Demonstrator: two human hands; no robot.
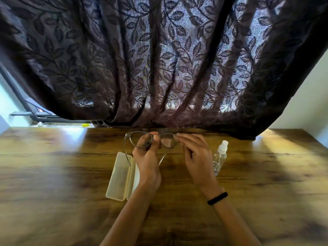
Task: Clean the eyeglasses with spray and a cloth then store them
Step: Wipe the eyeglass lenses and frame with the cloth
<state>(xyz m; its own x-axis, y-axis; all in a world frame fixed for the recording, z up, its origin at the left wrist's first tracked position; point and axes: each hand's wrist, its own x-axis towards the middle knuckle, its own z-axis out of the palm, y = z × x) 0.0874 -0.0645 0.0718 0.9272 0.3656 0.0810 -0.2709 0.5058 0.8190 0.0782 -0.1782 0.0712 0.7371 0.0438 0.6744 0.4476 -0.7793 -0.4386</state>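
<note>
The eyeglasses (132,137) hang over the table's (71,174) far edge, close to the curtain (159,59). The left hand (147,153) pinches them at the bridge and the right hand (197,157) pinches the frame's right corner. The case (120,176) lies open beside the left wrist, and the spray bottle (221,151) is just right of the right hand. No cloth shows. Spraying, wiping and storing all seem left. Wood spreads wide toward both side edges.

Both hands (147,155) (197,157) hold eyeglasses (150,140) above wooden table (71,174).
</note>
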